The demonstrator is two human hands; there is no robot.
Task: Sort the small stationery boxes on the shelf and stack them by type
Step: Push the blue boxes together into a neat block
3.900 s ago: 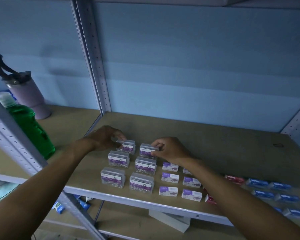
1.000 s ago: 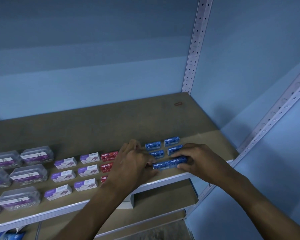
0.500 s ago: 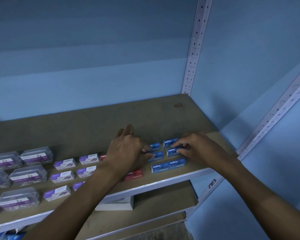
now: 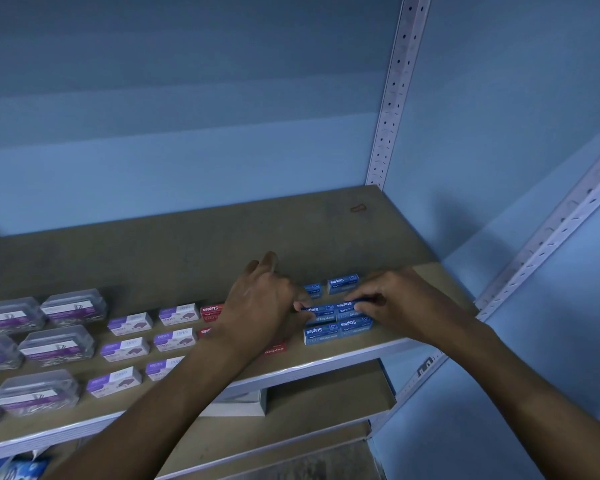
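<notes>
Several blue staple boxes lie in pairs near the right end of the wooden shelf. My left hand and my right hand pinch the two ends of the middle pair of blue boxes. That pair looks raised above the board. A front pair and a rear pair lie flat. Red staple boxes sit left of my left hand, partly hidden by it. Purple-and-white boxes and clear plastic boxes with purple labels stand in rows further left.
A perforated metal upright stands at the shelf's back right corner and another at the front right. A white box lies on the lower shelf. A small red mark is on the board at the back.
Both hands have closed in on the middle pair of blue boxes, and it now sits slightly higher. Since one second ago they left the front pair, and the red boxes shifted under my left arm.
</notes>
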